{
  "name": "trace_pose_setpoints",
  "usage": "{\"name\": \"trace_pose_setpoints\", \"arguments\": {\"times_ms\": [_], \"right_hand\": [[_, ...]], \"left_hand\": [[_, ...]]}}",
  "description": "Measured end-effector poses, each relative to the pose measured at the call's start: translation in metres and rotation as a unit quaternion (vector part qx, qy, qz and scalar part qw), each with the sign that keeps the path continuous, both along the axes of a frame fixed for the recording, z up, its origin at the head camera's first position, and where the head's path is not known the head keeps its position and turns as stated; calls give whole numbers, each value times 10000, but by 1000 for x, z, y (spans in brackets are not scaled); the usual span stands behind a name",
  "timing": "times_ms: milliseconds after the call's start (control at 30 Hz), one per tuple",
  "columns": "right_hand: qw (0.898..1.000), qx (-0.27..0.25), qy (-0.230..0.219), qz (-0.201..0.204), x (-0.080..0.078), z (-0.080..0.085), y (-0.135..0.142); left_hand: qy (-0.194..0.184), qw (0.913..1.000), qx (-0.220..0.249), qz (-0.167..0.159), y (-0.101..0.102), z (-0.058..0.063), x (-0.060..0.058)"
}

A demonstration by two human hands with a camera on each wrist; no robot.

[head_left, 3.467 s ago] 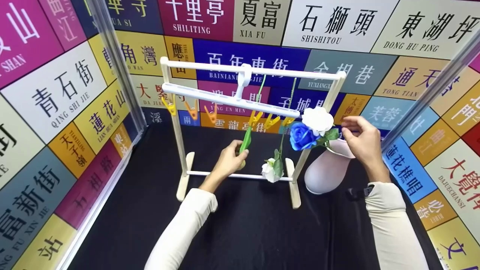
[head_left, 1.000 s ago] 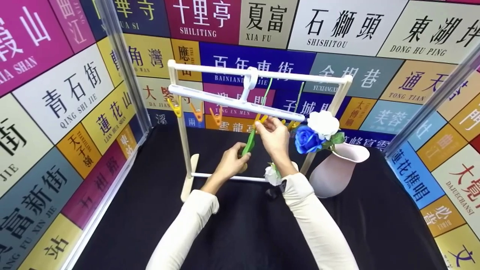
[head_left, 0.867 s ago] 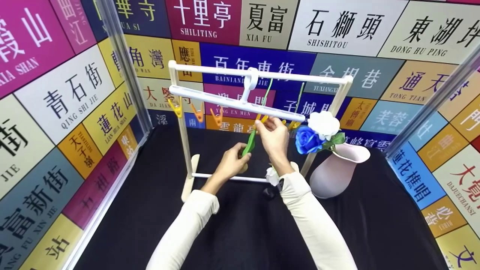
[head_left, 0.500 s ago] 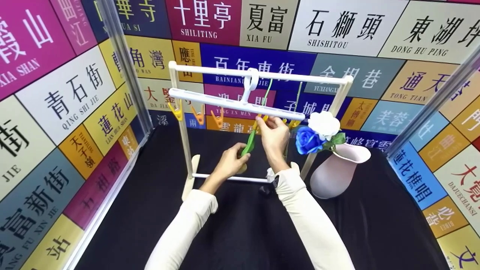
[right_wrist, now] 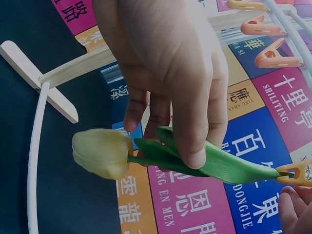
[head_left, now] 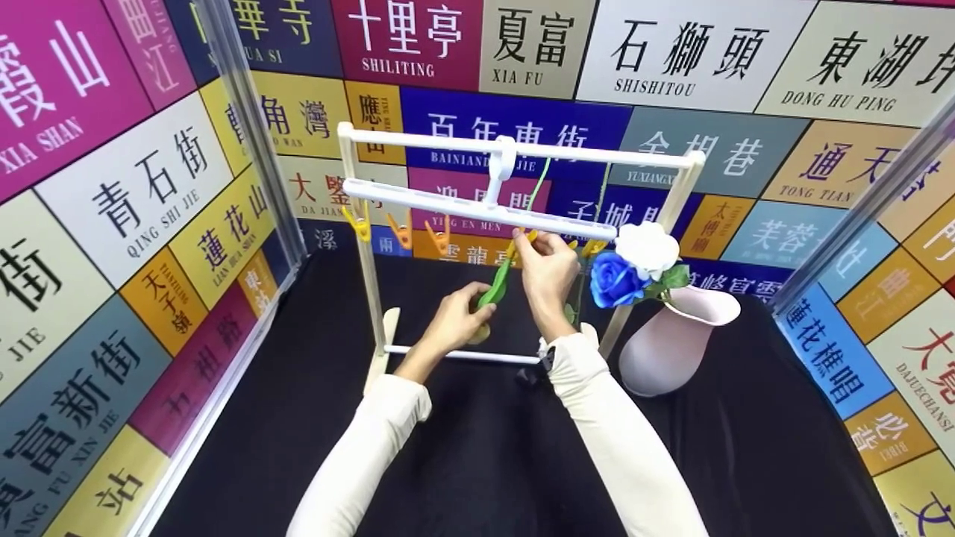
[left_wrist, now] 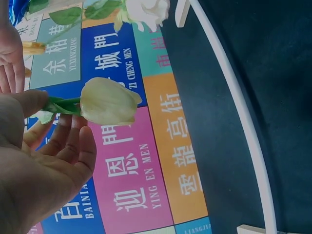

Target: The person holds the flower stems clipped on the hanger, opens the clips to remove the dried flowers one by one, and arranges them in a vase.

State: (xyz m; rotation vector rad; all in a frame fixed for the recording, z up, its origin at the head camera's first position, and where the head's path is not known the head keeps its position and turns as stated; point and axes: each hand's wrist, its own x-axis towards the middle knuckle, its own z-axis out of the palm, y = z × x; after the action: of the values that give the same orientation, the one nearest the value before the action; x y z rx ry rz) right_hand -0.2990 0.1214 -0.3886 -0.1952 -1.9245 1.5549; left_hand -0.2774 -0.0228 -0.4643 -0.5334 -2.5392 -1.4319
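The pale yellow, tulip-shaped artificial flower (left_wrist: 109, 101) you hold has smooth, matt petals (right_wrist: 101, 153) and faintly glossy green leaves (right_wrist: 234, 165). Your V-shaped yellow peg (right_wrist: 296, 181) and long white hanger (head_left: 433, 201) look like smooth plastic, the straight pale uprights (head_left: 371, 287) wood. Near the right edge of your black cloth (head_left: 477, 462), the pinkish-white curved vase (head_left: 666, 347) looks satin-smooth.

The head view looks forward and down from above the hands, far enough back to take in nearly the whole rack (head_left: 425, 140), the vase (head_left: 664, 354) and the wall (head_left: 694, 45) behind. The left wrist view sits close by the left hand (head_left: 456, 317), rolled sideways so that the cloth (left_wrist: 278, 73) lies at its right, while the right wrist view, also near, is rolled the opposite way and has the right hand (head_left: 548, 276) at its lower right corner. Both wrist views face the wall and share the tulip (left_wrist: 111, 101) and the lower bar (left_wrist: 239, 97).
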Motion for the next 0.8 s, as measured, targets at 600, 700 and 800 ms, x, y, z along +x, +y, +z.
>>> {"name": "trace_pose_setpoints", "arguments": {"times_ms": [600, 700, 800], "right_hand": [[9987, 366, 350, -27, 3, 3, 1], [9984, 441, 329, -97, 3, 3, 3], [9985, 461, 282, -108, 3, 4, 5]], "left_hand": [[-44, 9989, -141, 434, -11, -7, 4], [-109, 9987, -206, 456, -14, -10, 6], [-156, 9986, -271, 436, -17, -15, 8]]}}
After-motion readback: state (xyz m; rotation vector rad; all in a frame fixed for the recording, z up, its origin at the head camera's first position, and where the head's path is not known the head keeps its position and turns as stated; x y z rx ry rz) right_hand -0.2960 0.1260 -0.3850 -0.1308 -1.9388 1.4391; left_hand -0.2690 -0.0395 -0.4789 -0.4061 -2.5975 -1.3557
